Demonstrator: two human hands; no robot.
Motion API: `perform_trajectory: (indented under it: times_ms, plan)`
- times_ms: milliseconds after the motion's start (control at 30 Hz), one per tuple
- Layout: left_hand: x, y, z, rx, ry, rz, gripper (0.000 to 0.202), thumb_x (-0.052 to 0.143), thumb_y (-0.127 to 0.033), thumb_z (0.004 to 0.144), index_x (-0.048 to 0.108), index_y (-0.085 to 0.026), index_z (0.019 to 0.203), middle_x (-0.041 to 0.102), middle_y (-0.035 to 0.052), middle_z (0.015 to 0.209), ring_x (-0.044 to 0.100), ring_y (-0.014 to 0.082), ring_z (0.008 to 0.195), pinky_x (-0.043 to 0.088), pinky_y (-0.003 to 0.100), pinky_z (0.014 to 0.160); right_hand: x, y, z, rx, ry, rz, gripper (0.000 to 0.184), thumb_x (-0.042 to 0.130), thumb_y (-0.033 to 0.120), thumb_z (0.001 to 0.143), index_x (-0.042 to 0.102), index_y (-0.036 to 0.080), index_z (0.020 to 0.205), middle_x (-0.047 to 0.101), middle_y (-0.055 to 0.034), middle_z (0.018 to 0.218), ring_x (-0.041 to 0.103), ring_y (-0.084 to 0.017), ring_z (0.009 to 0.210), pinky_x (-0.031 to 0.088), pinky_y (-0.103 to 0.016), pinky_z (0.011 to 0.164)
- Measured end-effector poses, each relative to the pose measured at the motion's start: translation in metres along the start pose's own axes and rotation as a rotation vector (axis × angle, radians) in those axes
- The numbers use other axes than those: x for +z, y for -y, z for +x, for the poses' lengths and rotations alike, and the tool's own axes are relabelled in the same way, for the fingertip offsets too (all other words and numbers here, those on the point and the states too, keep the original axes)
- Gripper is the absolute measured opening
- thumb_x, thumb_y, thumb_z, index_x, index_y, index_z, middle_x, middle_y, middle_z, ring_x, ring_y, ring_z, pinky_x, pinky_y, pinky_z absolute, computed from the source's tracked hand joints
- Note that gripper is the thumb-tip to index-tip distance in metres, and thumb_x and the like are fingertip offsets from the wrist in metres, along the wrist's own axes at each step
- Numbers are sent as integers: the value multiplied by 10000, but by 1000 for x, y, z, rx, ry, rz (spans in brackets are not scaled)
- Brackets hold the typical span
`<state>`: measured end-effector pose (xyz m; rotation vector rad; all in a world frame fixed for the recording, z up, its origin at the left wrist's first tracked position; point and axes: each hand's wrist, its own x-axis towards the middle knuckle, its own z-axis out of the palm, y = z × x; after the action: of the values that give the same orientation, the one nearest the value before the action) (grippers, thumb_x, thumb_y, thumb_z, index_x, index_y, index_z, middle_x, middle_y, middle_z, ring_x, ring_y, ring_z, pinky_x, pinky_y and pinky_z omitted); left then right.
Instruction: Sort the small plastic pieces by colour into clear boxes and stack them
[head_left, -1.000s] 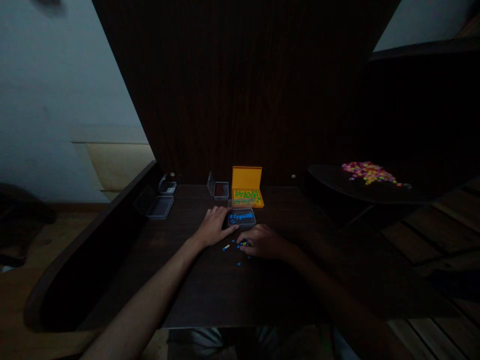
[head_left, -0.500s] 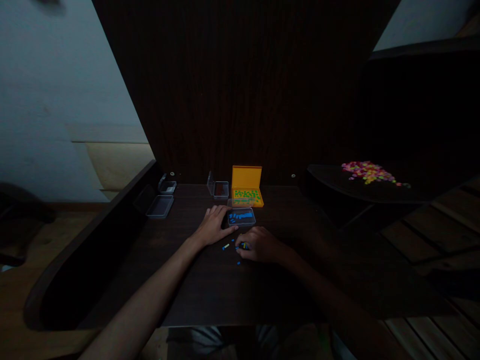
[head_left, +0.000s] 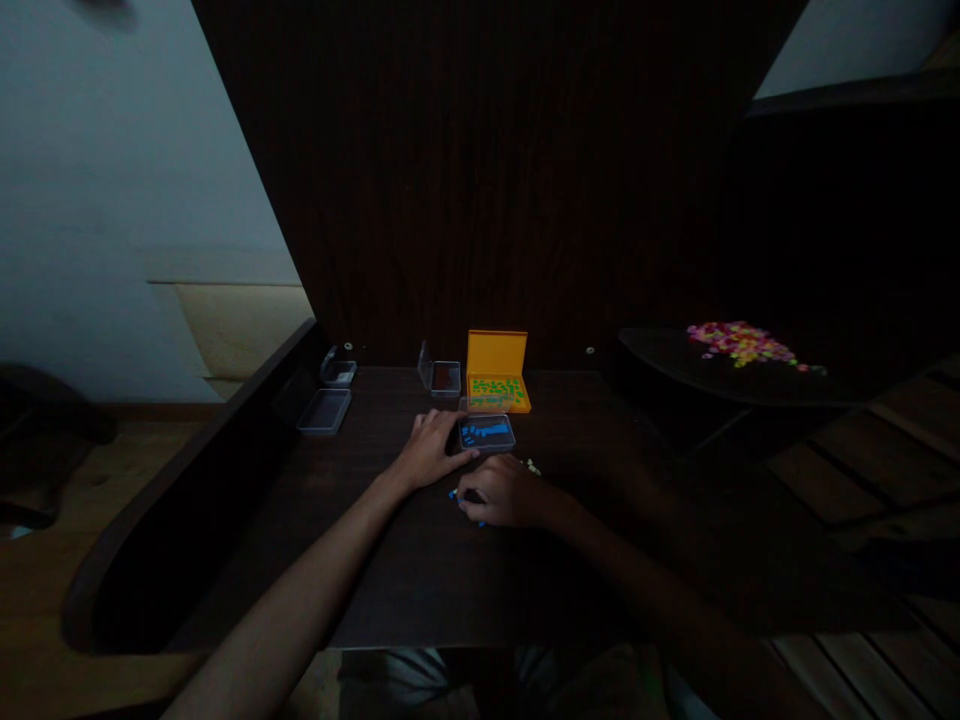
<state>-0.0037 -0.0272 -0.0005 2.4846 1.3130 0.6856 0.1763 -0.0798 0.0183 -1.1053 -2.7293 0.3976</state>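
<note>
Several blue pieces lie in the clear box, seemingly steadied by the left hand, fingers loose; right hand curled, grasp unclear.

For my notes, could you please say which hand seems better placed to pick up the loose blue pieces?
Probably the right hand: it is curled beside the loose blue pieces, while the left hand sits by the clear box of blue pieces.

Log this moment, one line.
left hand: at open clear box | right hand: among loose pieces, hold unclear | blue pieces: inside box
</note>
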Motion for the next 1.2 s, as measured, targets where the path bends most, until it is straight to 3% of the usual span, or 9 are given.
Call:
perform_trajectory:
  times_ms: [333,633,800,967,1200]
  plan:
    - [-3,-3,-1,-1,8,-5,547,652,-463,821,492,-219,1285,602,91,1233,500,294,1132,360,459,956,1,-1,-6,34,-51,12,289,704,361,757,725,252,1023,670,-31,787,619,-187,802,417,-294,776]
    - [-2,-2,0,4,8,-4,544,633,-486,829,494,-216,1281,602,93,1234,505,293,1118,365,458,953,-12,-15,-16,188,-21,-60,344,661,475,786,712,267,1056,703,-72,969,624,-233,932,417,-343,836]
    - [-3,-4,-1,7,15,2,529,628,-474,835,492,-230,1284,602,88,1234,501,295,1120,365,464,946,-13,-6,-13,112,-46,-7,313,633,413,824,706,274,1095,707,-72,1007,635,-209,899,427,-328,821]
    - [-3,-3,-1,7,4,-2,562,655,-464,818,490,-206,1290,594,96,1234,503,293,1117,367,457,947,-5,4,-7,11,19,-35,342,629,377,828,692,272,1148,697,-98,1041,626,-236,972,431,-355,847]
    - [-1,-2,-1,12,7,-2,540,637,-483,829,497,-207,1271,594,95,1242,505,293,1120,364,458,952,-9,1,-13,81,40,-70,327,619,391,838,694,281,1137,702,-98,1049,633,-237,969,429,-345,834]
